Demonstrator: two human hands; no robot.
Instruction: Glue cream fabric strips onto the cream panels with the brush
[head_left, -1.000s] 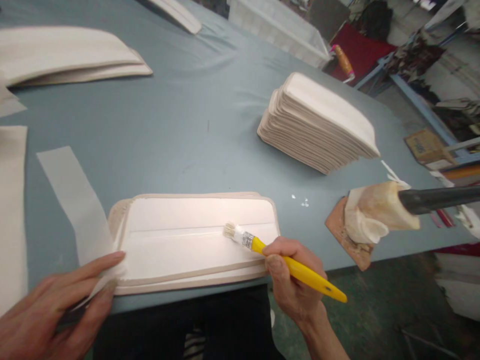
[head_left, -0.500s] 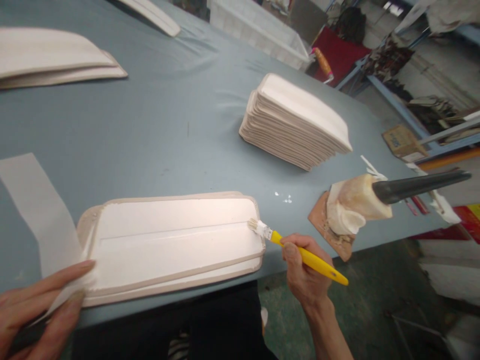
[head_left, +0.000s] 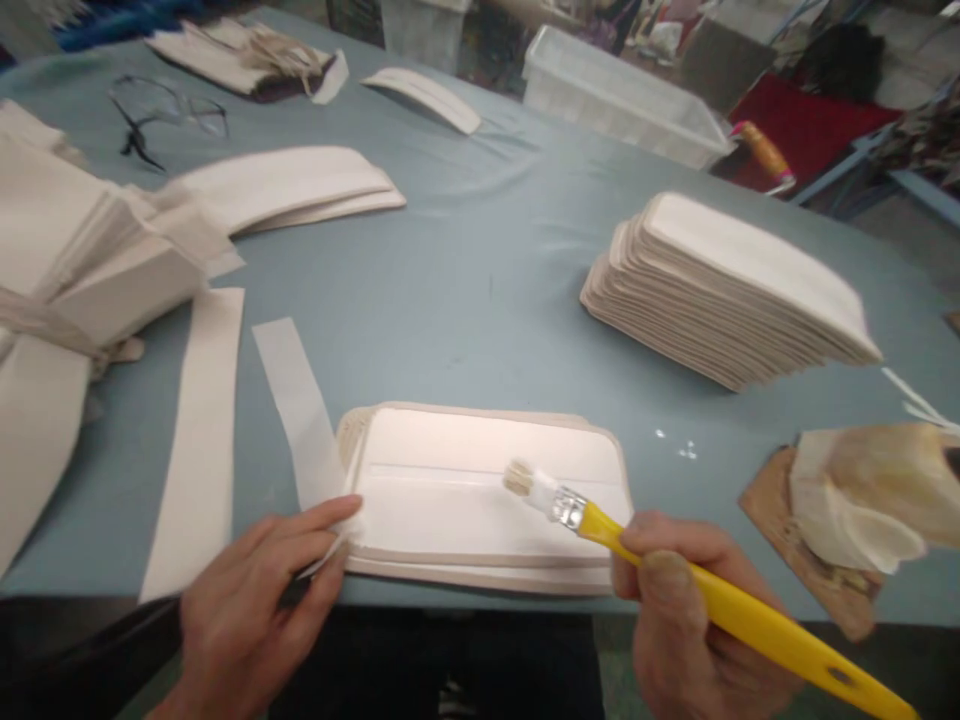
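A pale panel (head_left: 480, 510) with rounded corners and a lengthwise crease lies on top of others near the table's front edge. My right hand (head_left: 705, 610) grips a yellow-handled brush (head_left: 757, 610), its whitish bristles over the panel's middle. At the panel's left end, my left hand (head_left: 270, 580) pinches a thin white strip between thumb and fingers. A translucent strip (head_left: 296, 410) lies just beyond that hand. To the right, a container coated in whitish paste (head_left: 862, 500) stands on a brown board (head_left: 780, 510).
A tall stack of panels (head_left: 720, 290) stands at the right. Pale strips and bundles (head_left: 112, 260) lie at the left, with glasses (head_left: 169, 110) behind. A plastic bin (head_left: 622, 100) and an orange-handled roller (head_left: 765, 155) are at the back.
The view has swung left, bringing the bundles and glasses into sight. The brush has moved from the panel's right end to its middle. My left hand still pinches the strip.
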